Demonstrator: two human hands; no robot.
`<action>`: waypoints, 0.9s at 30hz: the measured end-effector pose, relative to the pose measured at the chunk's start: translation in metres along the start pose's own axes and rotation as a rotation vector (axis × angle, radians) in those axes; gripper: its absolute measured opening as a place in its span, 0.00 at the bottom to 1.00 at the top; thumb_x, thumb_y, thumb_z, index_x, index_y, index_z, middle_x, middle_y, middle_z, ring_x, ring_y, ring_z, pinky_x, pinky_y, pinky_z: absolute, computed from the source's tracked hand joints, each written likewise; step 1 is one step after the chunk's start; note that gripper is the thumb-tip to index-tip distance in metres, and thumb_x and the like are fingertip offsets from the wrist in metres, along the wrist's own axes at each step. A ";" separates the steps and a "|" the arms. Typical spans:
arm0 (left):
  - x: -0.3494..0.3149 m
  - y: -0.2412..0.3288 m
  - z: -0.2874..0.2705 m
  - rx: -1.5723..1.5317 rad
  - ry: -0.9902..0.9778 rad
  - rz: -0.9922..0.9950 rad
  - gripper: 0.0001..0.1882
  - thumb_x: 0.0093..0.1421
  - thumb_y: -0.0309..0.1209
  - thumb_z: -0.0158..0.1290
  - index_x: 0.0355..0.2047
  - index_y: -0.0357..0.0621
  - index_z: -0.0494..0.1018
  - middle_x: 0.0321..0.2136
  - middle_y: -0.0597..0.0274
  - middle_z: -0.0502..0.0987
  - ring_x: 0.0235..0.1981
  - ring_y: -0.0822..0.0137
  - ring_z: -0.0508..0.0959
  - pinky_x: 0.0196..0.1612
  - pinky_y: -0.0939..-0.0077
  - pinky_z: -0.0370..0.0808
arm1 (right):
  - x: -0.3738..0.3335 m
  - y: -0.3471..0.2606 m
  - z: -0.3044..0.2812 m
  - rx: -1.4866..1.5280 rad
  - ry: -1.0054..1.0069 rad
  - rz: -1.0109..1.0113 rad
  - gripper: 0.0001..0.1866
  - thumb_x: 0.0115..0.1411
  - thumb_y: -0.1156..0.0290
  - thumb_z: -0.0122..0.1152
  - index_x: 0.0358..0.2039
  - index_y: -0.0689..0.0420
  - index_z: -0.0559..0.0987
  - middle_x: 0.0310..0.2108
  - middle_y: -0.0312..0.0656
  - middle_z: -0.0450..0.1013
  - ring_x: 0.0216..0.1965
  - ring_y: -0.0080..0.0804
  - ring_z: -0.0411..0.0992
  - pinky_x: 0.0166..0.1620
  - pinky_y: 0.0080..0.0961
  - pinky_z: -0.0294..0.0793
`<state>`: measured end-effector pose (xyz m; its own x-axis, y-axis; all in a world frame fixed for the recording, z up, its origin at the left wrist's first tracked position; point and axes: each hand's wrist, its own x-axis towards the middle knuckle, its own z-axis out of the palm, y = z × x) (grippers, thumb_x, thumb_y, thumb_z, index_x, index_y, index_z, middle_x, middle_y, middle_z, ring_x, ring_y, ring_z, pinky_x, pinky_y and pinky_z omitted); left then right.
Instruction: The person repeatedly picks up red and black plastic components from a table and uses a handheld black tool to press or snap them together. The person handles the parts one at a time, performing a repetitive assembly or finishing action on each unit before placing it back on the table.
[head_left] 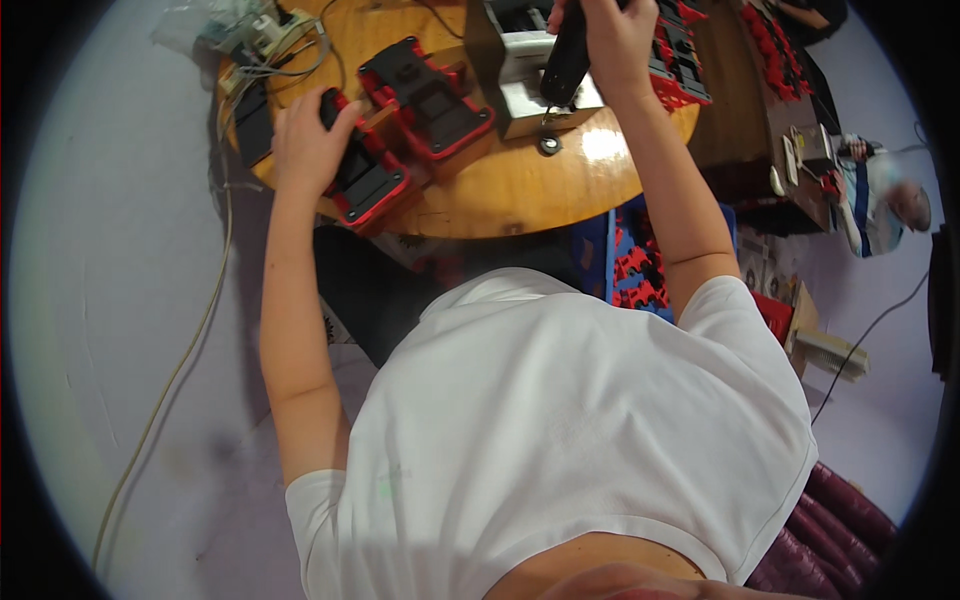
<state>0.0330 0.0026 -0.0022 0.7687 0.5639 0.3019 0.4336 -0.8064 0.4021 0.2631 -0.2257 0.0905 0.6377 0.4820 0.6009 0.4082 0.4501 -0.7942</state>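
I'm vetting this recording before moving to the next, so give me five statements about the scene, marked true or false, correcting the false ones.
1. The left hand touches a red and black part. True.
2. The black tool is in the left hand. False: the right hand holds the black tool.
3. A small round piece lies on the table. True.
4. The crate with red parts in it is green. False: the crate is blue.
5. The person wears a black shirt. False: the shirt is white.
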 end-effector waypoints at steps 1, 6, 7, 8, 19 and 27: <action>-0.001 -0.002 0.002 0.014 0.042 0.012 0.30 0.57 0.55 0.57 0.50 0.44 0.75 0.47 0.50 0.77 0.51 0.46 0.73 0.53 0.55 0.70 | 0.007 -0.006 0.015 0.053 0.002 0.011 0.17 0.66 0.56 0.62 0.35 0.56 0.69 0.21 0.35 0.69 0.18 0.22 0.69 0.23 0.24 0.71; -0.002 0.004 -0.005 -0.030 0.002 0.016 0.31 0.57 0.54 0.57 0.51 0.44 0.75 0.46 0.50 0.77 0.50 0.47 0.74 0.54 0.56 0.71 | 0.029 0.003 0.122 0.368 0.016 -0.218 0.17 0.65 0.59 0.63 0.38 0.57 0.68 0.24 0.34 0.69 0.21 0.21 0.69 0.25 0.20 0.71; -0.002 0.005 -0.004 -0.022 0.011 0.011 0.31 0.57 0.54 0.57 0.51 0.43 0.75 0.46 0.50 0.77 0.51 0.47 0.74 0.54 0.56 0.70 | 0.033 0.017 0.140 0.416 0.000 -0.281 0.16 0.65 0.61 0.64 0.39 0.57 0.68 0.25 0.33 0.69 0.22 0.20 0.68 0.25 0.20 0.70; -0.002 0.004 -0.002 -0.015 0.021 0.007 0.31 0.57 0.54 0.57 0.51 0.42 0.75 0.46 0.50 0.77 0.51 0.48 0.74 0.54 0.57 0.70 | 0.031 0.025 0.155 0.392 0.028 -0.252 0.15 0.64 0.64 0.64 0.41 0.58 0.68 0.26 0.33 0.69 0.23 0.19 0.67 0.26 0.20 0.69; -0.004 0.010 -0.003 -0.024 -0.027 -0.083 0.33 0.57 0.53 0.57 0.54 0.40 0.72 0.48 0.55 0.75 0.54 0.53 0.71 0.57 0.57 0.67 | 0.027 0.039 0.196 0.364 -0.039 -0.180 0.15 0.64 0.68 0.63 0.44 0.58 0.67 0.28 0.33 0.69 0.23 0.19 0.69 0.26 0.19 0.70; -0.005 0.006 0.000 -0.025 -0.019 -0.064 0.33 0.57 0.53 0.57 0.54 0.39 0.72 0.48 0.54 0.75 0.54 0.53 0.70 0.57 0.56 0.66 | 0.030 0.049 0.207 0.289 -0.139 -0.242 0.16 0.63 0.68 0.64 0.44 0.58 0.68 0.29 0.34 0.68 0.26 0.19 0.65 0.28 0.21 0.67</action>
<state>0.0318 -0.0049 -0.0017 0.7488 0.6104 0.2581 0.4704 -0.7639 0.4419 0.1671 -0.0340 0.0886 0.4432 0.4242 0.7897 0.3225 0.7465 -0.5820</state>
